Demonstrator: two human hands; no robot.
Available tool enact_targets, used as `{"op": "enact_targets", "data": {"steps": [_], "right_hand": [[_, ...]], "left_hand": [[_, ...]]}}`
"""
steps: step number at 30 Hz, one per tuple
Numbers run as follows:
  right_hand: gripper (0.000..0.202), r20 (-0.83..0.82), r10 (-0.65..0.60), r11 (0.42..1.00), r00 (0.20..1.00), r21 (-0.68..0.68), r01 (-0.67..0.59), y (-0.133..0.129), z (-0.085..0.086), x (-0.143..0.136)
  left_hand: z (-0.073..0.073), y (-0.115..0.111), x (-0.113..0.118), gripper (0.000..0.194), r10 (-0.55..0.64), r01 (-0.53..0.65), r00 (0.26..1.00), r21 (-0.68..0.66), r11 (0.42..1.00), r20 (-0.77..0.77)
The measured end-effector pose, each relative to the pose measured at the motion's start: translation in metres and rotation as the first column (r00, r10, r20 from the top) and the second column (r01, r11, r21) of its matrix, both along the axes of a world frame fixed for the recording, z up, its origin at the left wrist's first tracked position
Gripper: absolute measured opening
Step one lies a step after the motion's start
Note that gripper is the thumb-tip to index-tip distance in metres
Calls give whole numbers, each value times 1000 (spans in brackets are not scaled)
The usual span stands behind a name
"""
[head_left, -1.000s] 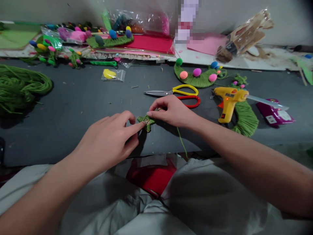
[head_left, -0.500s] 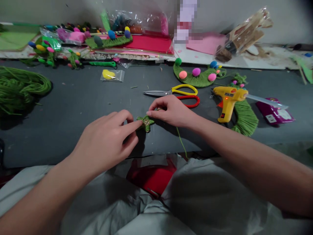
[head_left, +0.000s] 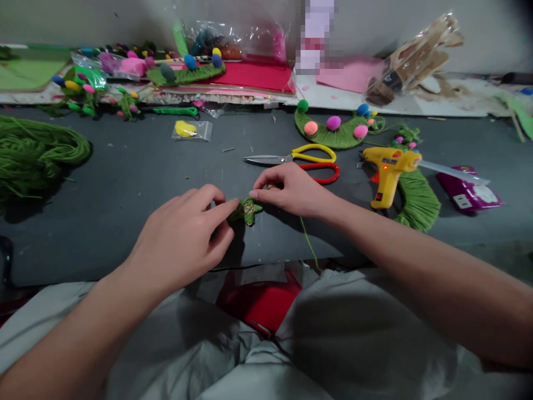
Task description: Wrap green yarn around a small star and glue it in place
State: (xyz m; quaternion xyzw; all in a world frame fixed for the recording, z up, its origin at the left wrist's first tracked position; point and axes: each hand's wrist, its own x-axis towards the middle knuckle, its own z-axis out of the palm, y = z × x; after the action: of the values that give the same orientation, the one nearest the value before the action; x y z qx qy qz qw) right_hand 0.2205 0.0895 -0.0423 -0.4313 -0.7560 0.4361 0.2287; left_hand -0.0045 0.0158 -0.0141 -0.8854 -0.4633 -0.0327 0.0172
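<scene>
We have the green star [head_left: 249, 211] on or just above the tabletop [head_left: 145, 161], between our two hands and nearer us than the scissors [head_left: 268, 159]. Our right hand [head_left: 289, 190] closes thumb and index together at its upper edge; whether they pinch star or yarn [head_left: 308, 240], we cannot tell. Our left hand [head_left: 189, 230] is loosely curled, index against the left point, any grip hidden. We judge the star light, its wrapping soft and apt to slip, best held by its points.

Scissors [head_left: 268, 159] block the way beyond the right hand [head_left: 289, 190]; open tabletop [head_left: 129, 178] runs left to the yarn [head_left: 39, 158].
</scene>
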Motion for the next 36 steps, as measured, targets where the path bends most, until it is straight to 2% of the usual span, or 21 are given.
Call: {"op": "enact_targets", "data": {"steps": [6, 11, 15, 19, 21, 25, 31, 36], "right_hand": [[18, -6, 5, 1000, 1000, 9, -5, 0, -1, 1], [18, -7, 5, 1000, 1000, 1, -5, 0, -1, 1], [18, -7, 9, 1000, 1000, -7, -9, 1, -1, 1], [18, -4, 9, 1000, 1000, 1, -9, 1, -2, 1], [18, 6, 4, 1000, 1000, 5, -4, 1, -2, 1], [19, 7, 8, 1000, 1000, -2, -8, 1, -2, 1], [20, 3, 8, 1000, 1000, -2, -8, 1, -2, 1], [21, -3, 12, 1000, 1000, -9, -12, 0, -3, 1]], "left_hand": [[-4, 0, 3, 45, -32, 30, 996, -22, 999, -88], [-3, 1, 0, 43, -15, 14, 998, -14, 1000, -62], [2, 0, -5, 42, 23, -20, 998, -57, 998, 58], [7, 0, -10, 38, 70, -42, 968, -118, 992, 243], [7, 1, -11, 36, 92, -53, 956, -144, 988, 280], [3, 4, -11, 37, 82, -40, 972, -191, 981, 221], [-1, 4, -6, 42, 4, -5, 1000, -96, 995, -10], [-2, 5, -6, 41, 23, -26, 999, -64, 998, -44]]}}
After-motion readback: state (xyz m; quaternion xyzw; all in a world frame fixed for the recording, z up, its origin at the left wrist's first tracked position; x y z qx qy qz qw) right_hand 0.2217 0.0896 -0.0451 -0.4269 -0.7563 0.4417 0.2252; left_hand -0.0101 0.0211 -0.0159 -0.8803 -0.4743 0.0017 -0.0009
